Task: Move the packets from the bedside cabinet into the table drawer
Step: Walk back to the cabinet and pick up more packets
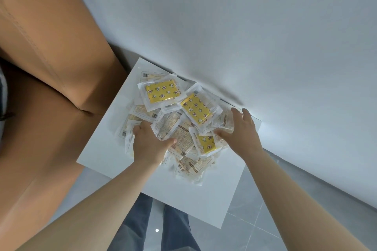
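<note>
Packets lie heaped in a loose pile on the white top of the bedside cabinet, pushed up toward the pale wall behind it. To the far left stands a tan padded headboard, its corner just beside the cabinet's left edge. Most of the packets are clear wrappers with printed labels and barcodes; a few show yellow faces patterned with stars and moons, one near the top left of the heap, another at its centre.

The person's left hand presses into the left side of the pile, fingers curled down among the wrappers and thumb stretched out over a labelled packet; whether it actually grips one I cannot tell. Further right, the right hand reaches onto the heap's right side, fingers spread apart and resting on the packets, thumb touching a wrapper near a third yellow packet. Below, between the forearms, blue trouser legs show over the grey tiled floor.
</note>
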Demonstrator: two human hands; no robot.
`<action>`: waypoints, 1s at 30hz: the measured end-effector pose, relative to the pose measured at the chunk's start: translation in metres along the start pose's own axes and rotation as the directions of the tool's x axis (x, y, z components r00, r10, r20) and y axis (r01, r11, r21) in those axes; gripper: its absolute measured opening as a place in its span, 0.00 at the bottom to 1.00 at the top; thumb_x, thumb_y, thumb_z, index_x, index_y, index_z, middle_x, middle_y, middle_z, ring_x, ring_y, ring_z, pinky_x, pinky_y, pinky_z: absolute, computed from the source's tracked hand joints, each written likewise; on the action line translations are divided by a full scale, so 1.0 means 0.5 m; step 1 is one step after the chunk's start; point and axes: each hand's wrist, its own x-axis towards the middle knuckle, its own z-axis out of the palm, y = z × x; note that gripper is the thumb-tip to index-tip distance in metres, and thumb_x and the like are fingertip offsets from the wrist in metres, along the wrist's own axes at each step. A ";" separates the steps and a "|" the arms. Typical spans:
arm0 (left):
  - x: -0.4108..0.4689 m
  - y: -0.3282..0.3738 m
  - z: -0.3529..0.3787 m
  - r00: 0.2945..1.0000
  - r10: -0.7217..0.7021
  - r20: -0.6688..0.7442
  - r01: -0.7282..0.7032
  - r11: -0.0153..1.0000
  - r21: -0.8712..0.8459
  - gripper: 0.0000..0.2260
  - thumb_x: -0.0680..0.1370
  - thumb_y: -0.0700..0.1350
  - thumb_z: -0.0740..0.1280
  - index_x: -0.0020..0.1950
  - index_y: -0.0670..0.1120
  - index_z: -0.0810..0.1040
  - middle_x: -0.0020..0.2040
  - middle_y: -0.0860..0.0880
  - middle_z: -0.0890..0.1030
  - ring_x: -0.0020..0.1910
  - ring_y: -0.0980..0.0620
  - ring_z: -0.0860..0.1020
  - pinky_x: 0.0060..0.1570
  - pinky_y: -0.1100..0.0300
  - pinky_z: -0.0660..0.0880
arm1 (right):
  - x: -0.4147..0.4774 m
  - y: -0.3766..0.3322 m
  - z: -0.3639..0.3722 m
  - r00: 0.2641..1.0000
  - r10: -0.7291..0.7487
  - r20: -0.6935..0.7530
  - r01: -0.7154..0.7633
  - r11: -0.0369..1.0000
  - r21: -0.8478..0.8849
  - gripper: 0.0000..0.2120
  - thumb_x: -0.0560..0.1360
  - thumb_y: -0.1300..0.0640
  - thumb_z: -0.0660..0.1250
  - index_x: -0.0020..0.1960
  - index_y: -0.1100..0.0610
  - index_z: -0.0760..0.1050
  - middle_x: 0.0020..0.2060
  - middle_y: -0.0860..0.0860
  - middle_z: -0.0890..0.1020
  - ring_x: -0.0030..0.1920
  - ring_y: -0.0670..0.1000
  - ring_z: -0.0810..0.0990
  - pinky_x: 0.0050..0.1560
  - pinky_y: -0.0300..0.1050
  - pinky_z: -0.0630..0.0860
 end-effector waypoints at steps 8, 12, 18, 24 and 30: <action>0.017 -0.015 -0.001 1.000 -0.004 -0.003 0.004 0.997 0.071 0.25 0.66 0.61 0.74 0.54 0.46 0.75 0.55 0.47 0.75 0.54 0.50 0.73 0.45 0.57 0.71 | 0.027 0.009 0.034 0.972 0.000 0.233 0.007 1.000 -0.029 0.63 0.57 0.30 0.74 0.78 0.50 0.41 0.78 0.52 0.50 0.77 0.55 0.48 0.74 0.57 0.58; 0.009 -0.017 0.009 1.000 0.001 0.002 -0.001 1.000 -0.016 0.19 0.67 0.59 0.74 0.46 0.47 0.76 0.52 0.47 0.76 0.53 0.50 0.73 0.44 0.57 0.72 | -0.007 0.013 0.057 0.975 -0.014 0.223 0.015 1.000 -0.003 0.66 0.56 0.29 0.74 0.78 0.49 0.37 0.78 0.51 0.45 0.78 0.54 0.45 0.74 0.56 0.56; -0.016 0.008 0.012 0.991 -0.105 0.078 0.117 0.978 -0.175 0.25 0.71 0.55 0.72 0.61 0.42 0.72 0.59 0.46 0.76 0.59 0.45 0.74 0.50 0.55 0.72 | -0.037 0.021 0.064 0.963 -0.013 0.269 0.033 0.997 -0.067 0.72 0.51 0.32 0.78 0.76 0.49 0.32 0.78 0.50 0.42 0.78 0.54 0.44 0.73 0.58 0.59; -0.008 0.034 -0.002 0.993 -0.108 0.042 0.114 0.970 -0.215 0.33 0.67 0.54 0.77 0.66 0.44 0.69 0.60 0.50 0.75 0.59 0.50 0.74 0.50 0.59 0.70 | -0.024 0.027 0.061 0.970 -0.224 0.100 0.238 0.958 -0.158 0.52 0.62 0.37 0.75 0.75 0.54 0.52 0.76 0.52 0.56 0.76 0.58 0.54 0.70 0.57 0.65; -0.010 0.061 0.012 0.994 0.007 0.108 0.013 0.983 -0.184 0.08 0.74 0.49 0.71 0.46 0.47 0.76 0.40 0.58 0.77 0.44 0.54 0.77 0.38 0.65 0.68 | -0.016 0.033 0.040 0.942 -0.314 0.117 0.325 0.941 -0.090 0.41 0.67 0.47 0.73 0.74 0.50 0.56 0.70 0.46 0.66 0.66 0.52 0.70 0.59 0.47 0.73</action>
